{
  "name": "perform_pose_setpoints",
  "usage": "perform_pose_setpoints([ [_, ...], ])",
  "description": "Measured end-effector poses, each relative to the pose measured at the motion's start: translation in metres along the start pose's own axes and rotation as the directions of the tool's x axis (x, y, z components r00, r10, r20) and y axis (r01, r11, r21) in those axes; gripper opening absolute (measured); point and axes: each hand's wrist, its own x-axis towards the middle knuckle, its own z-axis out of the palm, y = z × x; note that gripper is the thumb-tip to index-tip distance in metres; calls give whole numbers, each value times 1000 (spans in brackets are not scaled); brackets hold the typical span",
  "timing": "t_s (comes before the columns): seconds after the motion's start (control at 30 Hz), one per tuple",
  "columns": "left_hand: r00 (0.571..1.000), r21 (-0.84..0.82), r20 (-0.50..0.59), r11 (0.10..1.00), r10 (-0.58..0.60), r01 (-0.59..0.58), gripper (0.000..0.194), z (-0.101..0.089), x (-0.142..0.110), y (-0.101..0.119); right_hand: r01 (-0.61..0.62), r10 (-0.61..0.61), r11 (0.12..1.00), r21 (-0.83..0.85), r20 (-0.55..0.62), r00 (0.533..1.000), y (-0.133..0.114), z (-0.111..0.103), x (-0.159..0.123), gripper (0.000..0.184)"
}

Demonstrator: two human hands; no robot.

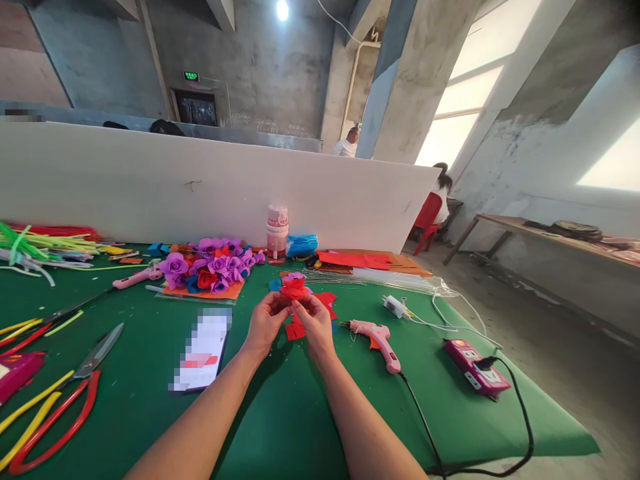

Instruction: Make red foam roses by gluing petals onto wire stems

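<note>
Between my two hands, above the green tabletop (290, 413), is a red paper flower (294, 288). My left hand (268, 325) pinches it from the left, and my right hand (315, 323) grips its right side with the thumb in front. Cut red pieces (296, 329) lie on the table just under and behind the hands, with some blue and purple pieces among them. A pink glue gun (376, 339) rests on its side to the right of my right hand. A phone (204, 353) with a blurred screen lies left of my left hand.
Purple, red and blue flowers (215, 264) are heaped at the back left. Large scissors (85, 387) lie at the left. A pink bottle (277, 233) stands before the white partition (210, 183). At the right sits a power strip (475, 367); its black cord (525, 413) crosses the table edge.
</note>
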Motion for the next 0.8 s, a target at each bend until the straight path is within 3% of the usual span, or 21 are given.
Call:
perform_pose_setpoints([
  [0.43,1000,-25,22,1000,-18,18,27,-1,0,1,-17,17,1000,-18,2,1000,-1,-2,2,24],
  [0.67,1000,-15,22,1000,-22,22,25,-1,0,1,6,-20,991,-135,-106,994,0,-6,4,23],
  [0.8,1000,-16,9,1000,-23,23,24,0,0,3,3,-21,985,-170,-105,994,4,-10,6,23],
])
